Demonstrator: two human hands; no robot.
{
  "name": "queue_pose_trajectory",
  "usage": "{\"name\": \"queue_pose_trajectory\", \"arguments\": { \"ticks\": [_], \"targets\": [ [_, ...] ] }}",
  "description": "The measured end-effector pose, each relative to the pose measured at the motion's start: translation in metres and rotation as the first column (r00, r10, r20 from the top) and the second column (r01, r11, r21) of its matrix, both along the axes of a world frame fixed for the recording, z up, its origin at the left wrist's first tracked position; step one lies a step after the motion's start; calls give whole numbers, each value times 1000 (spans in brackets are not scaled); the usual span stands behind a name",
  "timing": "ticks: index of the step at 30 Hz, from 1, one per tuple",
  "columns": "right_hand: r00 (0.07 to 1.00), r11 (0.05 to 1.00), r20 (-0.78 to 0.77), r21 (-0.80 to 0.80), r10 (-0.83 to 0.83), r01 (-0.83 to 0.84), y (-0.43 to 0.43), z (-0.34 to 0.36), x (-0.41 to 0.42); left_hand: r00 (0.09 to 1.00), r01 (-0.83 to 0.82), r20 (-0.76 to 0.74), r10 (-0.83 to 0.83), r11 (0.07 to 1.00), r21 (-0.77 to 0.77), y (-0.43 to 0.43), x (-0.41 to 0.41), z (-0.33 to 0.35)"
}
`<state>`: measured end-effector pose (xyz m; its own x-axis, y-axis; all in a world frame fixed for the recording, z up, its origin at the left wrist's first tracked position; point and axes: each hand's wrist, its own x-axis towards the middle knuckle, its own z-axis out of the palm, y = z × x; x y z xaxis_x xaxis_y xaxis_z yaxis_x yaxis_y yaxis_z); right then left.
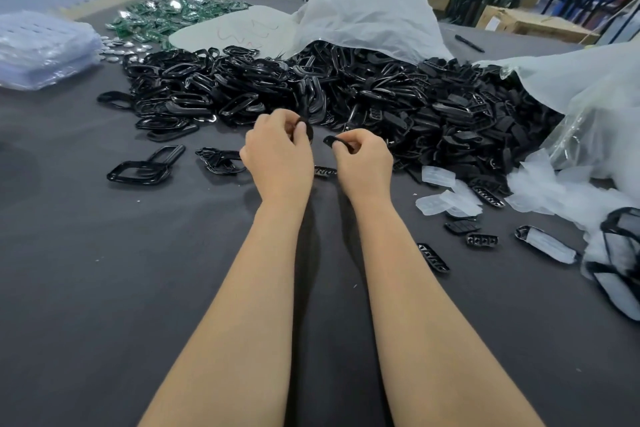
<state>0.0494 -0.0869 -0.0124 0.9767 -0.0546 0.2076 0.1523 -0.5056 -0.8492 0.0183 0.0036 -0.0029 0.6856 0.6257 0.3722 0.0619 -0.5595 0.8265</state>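
On a dark grey table [104, 288], the left hand [277, 154] pinches a black frame piece [306, 130] while the right hand [363, 159] pinches a small black insert [334, 141], the two parts just apart. Behind them sprawls a heap of black plastic parts [346, 94] spilling from a white bag [363, 7].

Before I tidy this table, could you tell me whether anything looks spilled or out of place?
Black plastic parts spill from the white bag in a loose heap across the grey table, and a few strays lie apart at the right, near clear wrappers. It looks like sorting stock; nothing seems broken.
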Motion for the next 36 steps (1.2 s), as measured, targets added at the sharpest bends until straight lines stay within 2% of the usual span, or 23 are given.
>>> {"name": "queue_pose_trajectory", "arguments": {
  "ticks": [2, 5, 9, 12, 15, 18, 22, 36],
  "targets": [
    [1000, 999, -5, 43, -16, 17, -8, 4, 0, 995, 10, 100, 7, 986, -166, -3, -2, 3],
    [995, 976, -101, 218, 9, 13, -26, 11, -3, 982, 76, 186, -12, 936, -343, -18, -3, 6],
    [992, 952, -115, 306, 59, -21, -61, 18, -11, 977, 194, 191, -94, 765, -614, -47, -1, 6],
    [995, 940, -97, 340, 5, 28, -91, 21, -20, 967, 254, 180, -181, 636, -728, -71, -3, 2],
    [994, 909, -91, 407, -58, 90, -110, 18, -28, 947, 310, 195, -256, 561, -767, -91, -8, -4],
    [986, 833, -88, 529, -138, 164, -114, 8, -35, 937, 331, 222, -270, 479, -813, -103, -13, -8],
    [980, 738, -73, 648, -183, 186, -111, -1, -35, 932, 347, 224, -286, 519, -781, -108, -17, -15],
    [965, 866, 97, 469, -243, 171, -101, -3, -36, 852, 501, 253, -459, 571, -650, -103, -17, -15]
  ]
}}
